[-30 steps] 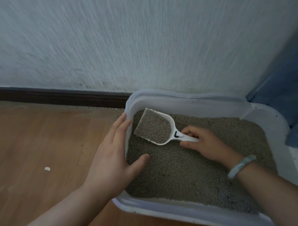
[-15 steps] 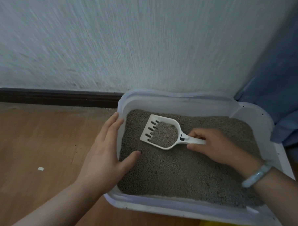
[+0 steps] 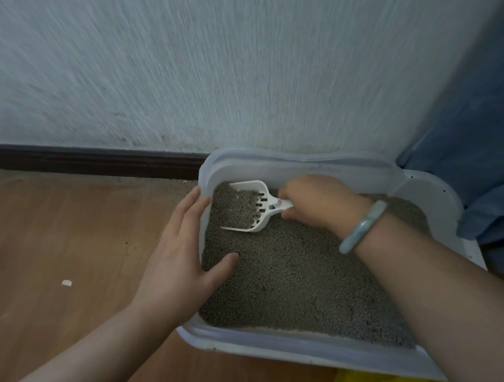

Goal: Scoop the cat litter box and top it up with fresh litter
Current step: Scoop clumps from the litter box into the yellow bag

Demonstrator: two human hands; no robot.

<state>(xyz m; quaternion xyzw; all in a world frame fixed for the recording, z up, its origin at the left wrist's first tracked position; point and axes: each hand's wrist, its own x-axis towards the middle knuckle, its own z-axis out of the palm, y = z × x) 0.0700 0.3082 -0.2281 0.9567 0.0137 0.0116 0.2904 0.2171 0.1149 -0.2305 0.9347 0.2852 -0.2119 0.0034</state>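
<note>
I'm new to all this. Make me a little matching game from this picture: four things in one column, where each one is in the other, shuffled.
Things
1. litter scoop
2. bracelet
3. left hand
4. white scrap

Places
A. lying on the wooden floor
B. worn just behind the right hand
C. resting on the left rim of the litter box
D. gripped by the right hand

Pairs: 1-D, 2-B, 3-C, 4-A
</note>
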